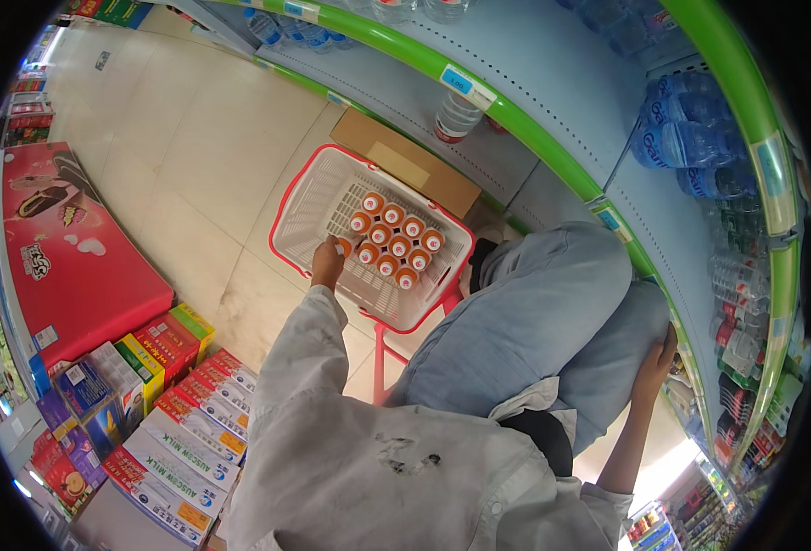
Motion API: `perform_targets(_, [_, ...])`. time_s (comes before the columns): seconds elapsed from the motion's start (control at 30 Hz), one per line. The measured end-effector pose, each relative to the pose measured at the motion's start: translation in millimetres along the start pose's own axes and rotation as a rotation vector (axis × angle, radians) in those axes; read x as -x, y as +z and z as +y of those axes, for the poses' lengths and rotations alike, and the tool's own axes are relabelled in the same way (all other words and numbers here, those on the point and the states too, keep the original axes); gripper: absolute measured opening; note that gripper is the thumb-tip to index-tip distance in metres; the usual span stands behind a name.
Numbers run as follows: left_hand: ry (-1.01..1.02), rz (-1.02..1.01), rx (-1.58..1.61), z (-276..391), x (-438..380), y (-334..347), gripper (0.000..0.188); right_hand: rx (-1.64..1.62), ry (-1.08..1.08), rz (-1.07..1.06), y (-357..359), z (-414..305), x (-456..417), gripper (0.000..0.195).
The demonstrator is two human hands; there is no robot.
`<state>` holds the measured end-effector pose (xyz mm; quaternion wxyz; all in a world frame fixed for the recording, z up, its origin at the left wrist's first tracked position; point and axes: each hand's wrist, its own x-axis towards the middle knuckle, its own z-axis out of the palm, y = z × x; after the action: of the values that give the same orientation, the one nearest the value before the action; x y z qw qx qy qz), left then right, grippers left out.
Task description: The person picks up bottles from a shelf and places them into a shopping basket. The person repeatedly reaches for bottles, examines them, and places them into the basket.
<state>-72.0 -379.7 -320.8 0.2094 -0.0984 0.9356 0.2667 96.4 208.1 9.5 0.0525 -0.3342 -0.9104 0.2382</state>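
A white plastic shopping basket (312,196) with a red rim stands on the floor before my knees. Inside it, several orange drink bottles (379,235) with white caps are grouped upright in rows, towards the basket's near right part. My left hand (327,263) reaches over the basket's left side and grips one orange bottle (344,247) beside the group; the fingers hide much of it. My right hand (655,361) rests against my bent knee, close to the shelf edge, and holds nothing.
A cardboard box (405,162) lies between the basket and the green-edged shelving (543,141). One clear bottle (457,117) stands on the lower shelf, with blue-wrapped water packs (694,127) farther right. Milk cartons (178,448) and a red chest cover (78,255) border the left.
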Motion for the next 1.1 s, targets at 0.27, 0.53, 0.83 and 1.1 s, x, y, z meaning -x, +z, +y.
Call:
perform_targets(0.27, [0.012,-0.046,0.011,12,-9,-2,0.034,0.003,0.000,0.004,1,1,-4,0.046])
perform_targets(0.53, [0.016,-0.072,-0.010,21,-13,6,0.033,0.028,-0.052,-0.001,-2,16,-7,0.046])
perform_targets(0.83, [0.033,-0.054,0.004,18,-13,9,0.032,0.006,-0.039,0.006,-2,13,-8,0.046])
perform_targets(1.1, [0.019,-0.057,0.009,19,-14,9,0.036,-0.022,-0.017,0.007,-1,13,-8,0.046])
